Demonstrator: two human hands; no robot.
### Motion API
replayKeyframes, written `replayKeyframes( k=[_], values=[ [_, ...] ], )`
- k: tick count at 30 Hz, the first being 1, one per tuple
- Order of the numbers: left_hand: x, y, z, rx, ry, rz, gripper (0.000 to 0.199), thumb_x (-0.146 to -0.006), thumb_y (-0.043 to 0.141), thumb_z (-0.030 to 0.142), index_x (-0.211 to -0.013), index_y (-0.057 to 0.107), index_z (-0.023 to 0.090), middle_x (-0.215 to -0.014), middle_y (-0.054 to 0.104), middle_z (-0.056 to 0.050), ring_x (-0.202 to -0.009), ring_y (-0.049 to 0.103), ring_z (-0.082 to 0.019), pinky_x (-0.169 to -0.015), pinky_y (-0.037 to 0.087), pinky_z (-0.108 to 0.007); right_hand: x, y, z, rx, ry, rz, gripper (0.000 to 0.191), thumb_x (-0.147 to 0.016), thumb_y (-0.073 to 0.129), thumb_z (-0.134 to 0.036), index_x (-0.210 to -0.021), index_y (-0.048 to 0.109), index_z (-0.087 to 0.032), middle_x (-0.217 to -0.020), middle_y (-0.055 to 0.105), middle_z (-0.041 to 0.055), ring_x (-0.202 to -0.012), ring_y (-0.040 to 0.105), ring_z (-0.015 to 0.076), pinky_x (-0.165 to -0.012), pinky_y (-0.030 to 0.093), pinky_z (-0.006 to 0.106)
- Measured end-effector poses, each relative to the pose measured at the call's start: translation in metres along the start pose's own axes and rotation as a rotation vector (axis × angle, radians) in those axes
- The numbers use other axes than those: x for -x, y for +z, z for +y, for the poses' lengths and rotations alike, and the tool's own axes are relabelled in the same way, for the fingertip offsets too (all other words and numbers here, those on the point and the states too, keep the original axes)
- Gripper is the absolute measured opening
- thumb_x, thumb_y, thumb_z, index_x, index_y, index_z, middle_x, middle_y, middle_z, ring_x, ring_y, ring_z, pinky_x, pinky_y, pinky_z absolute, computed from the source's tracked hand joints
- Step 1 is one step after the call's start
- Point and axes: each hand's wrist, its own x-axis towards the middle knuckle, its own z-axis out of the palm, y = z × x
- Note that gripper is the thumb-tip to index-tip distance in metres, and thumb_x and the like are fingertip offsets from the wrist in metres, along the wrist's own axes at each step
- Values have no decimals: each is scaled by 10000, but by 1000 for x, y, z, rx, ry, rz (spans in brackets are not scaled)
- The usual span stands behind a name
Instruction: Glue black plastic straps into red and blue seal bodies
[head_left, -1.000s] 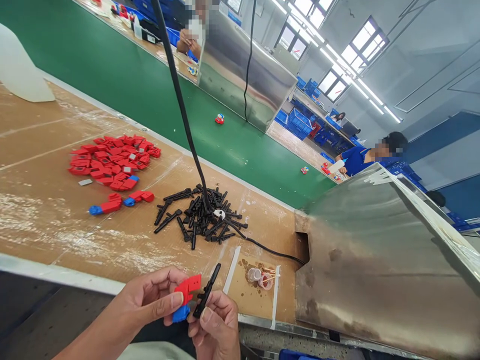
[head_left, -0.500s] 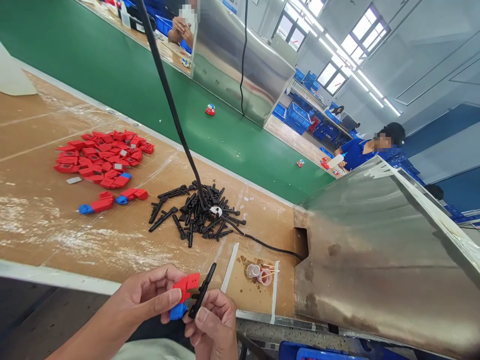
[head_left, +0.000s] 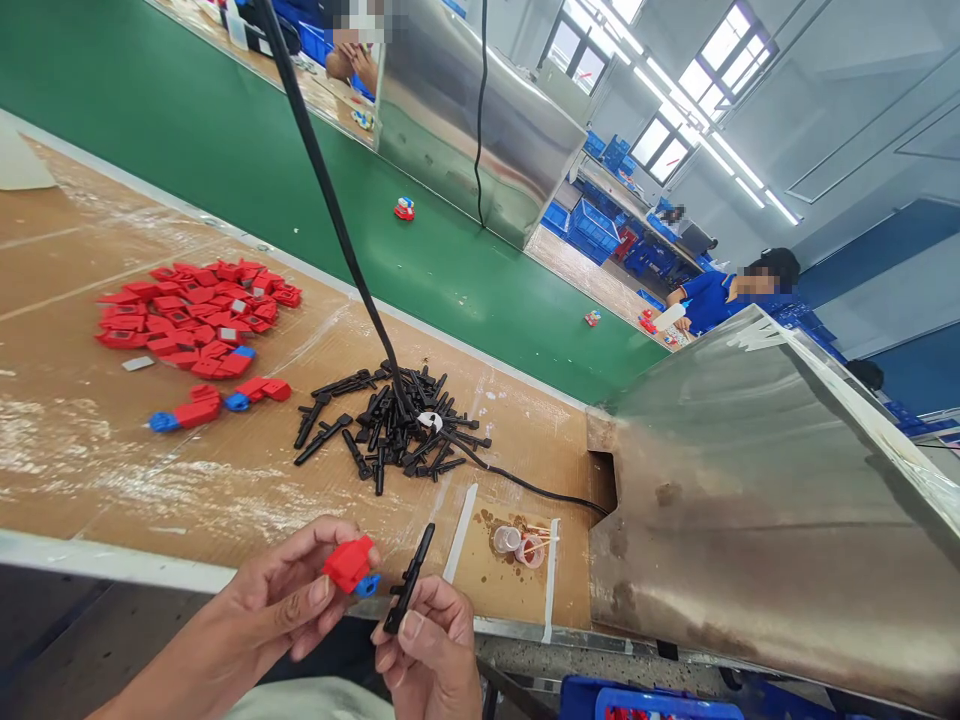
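Note:
Between the thumb and fingers of my left hand (head_left: pixel 292 590) is a red and blue plastic toy part (head_left: pixel 349 565), its blue end pointing right. My right hand (head_left: pixel 431 640) pinches a black toy gun piece (head_left: pixel 411 580) near its lower end, with the long barrel tilted up. A small gap separates the two pieces. Beyond my hands lies a heap of similar black pieces (head_left: pixel 386 420). Farther left sits a pile of red parts (head_left: pixel 195 315), and two red and blue parts (head_left: pixel 187 410) rest just in front of it.
Small clear cups (head_left: pixel 529 552) with thin sticks stand on a stained patch between white tape strips. A black cable (head_left: pixel 330 190) hangs across the view. A metal panel (head_left: pixel 750 520) bounds the right side. Past the green belt (head_left: pixel 300 200), co-workers sit. A blue bin (head_left: pixel 667 703) is below the edge.
The red and blue part has turned in my left hand and moved slightly left, away from the black gun piece. My right hand has barely moved. The view has shifted a little.

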Motion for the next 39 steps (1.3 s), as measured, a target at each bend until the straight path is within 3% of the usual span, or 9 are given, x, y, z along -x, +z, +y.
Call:
replayKeyframes(
  k=[3,6,9,11,19,23,27,33,39],
  values=[
    [8,7,1,65,-11,14,480,-553,1074,520,-903,852,278,-841,757,-33,-565,527,-139,-462,419,-210,5,6,-7,-18,2,-2,395,-508,1073,-376,-705,803,-165,-606,773,43,-404,607,77,-369,334,117],
    [8,0,-4,107,-17,-20,499,-499,1091,490,-862,857,240,-933,775,-62,-669,628,-183,-548,542,-236,9,13,-16,-21,13,-25,373,-559,1071,-372,-743,818,-168,-666,793,44,-461,632,75,-405,363,119],
    [1,-14,-10,175,-112,-84,444,-619,1038,520,-886,877,204,-1003,793,-103,-834,709,-259,-699,648,-288,10,16,-20,-27,18,-46,389,-553,1076,-391,-718,811,-159,-643,787,55,-451,618,68,-403,348,111],
    [-3,-16,-11,208,-181,-77,392,-692,1000,550,-832,878,205,-971,804,-93,-818,720,-259,-722,673,-303,9,16,-20,-38,22,-47,392,-549,1078,-380,-715,808,-150,-629,781,54,-442,612,61,-411,346,105],
    [10,12,-9,152,-117,159,444,-529,1092,495,-843,877,266,-926,817,7,-789,748,-205,-699,649,-211,4,7,-10,-54,25,-9,398,-502,1077,-350,-698,795,-150,-593,760,39,-420,595,66,-425,386,120],
    [13,10,-14,89,-132,146,586,-547,1067,575,-1050,896,327,-991,866,-27,-886,789,-250,-798,657,-260,2,1,-6,-60,9,14,362,-532,1058,-329,-718,796,-162,-618,766,39,-449,619,82,-453,430,134],
    [11,9,-12,12,-141,99,575,-515,1041,673,-907,903,276,-791,842,-54,-863,768,-289,-877,644,-331,0,-3,-4,-19,-12,24,382,-529,1055,-355,-713,784,-159,-620,750,35,-451,612,87,-420,396,135],
    [0,-8,-16,-219,-101,-123,575,-656,954,725,-937,875,229,-783,806,-73,-776,719,-283,-683,602,-325,0,-5,-1,114,-42,35,428,-538,1031,-449,-681,761,-149,-595,758,75,-411,551,68,-380,258,111],
    [-1,-14,-18,-246,-88,-76,540,-637,992,677,-887,829,226,-695,754,-30,-633,654,-214,-516,526,-261,2,8,-11,149,29,55,500,-428,1057,-473,-623,731,-148,-569,754,87,-383,503,55,-378,268,119]
  ],
)
